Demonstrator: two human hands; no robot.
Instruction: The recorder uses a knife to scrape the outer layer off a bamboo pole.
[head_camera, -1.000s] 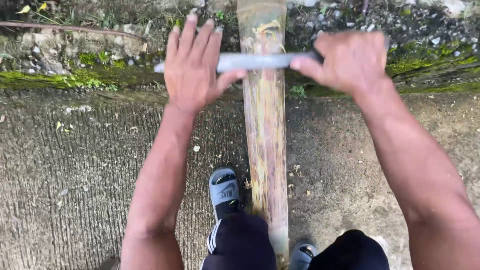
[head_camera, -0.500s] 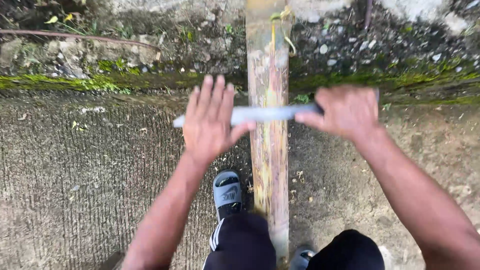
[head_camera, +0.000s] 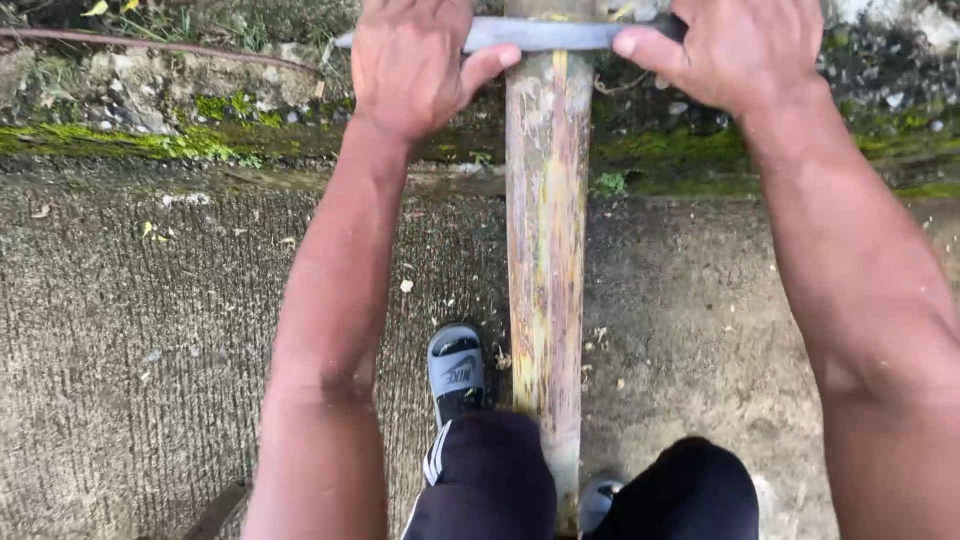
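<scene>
A long bamboo pole (head_camera: 545, 250) runs away from me between my legs, its skin scraped and streaked yellow and brown. Across its far part lies a grey metal blade (head_camera: 535, 35), held crosswise. My left hand (head_camera: 415, 60) presses on the blade's left end, palm down, thumb reaching toward the pole. My right hand (head_camera: 735, 50) is closed around the blade's right end, where the handle is hidden under the fingers. Both arms are stretched out forward.
I stand on rough grey concrete (head_camera: 130, 350) with small shavings scattered near the pole. A mossy strip with stones and soil (head_camera: 150, 110) borders the far edge. My left foot wears a grey slide sandal (head_camera: 457, 365); dark trousers cover my legs.
Both hands have pushed the blade farther away along the pole, from the near part toward the top of the view. The arms are more extended.
</scene>
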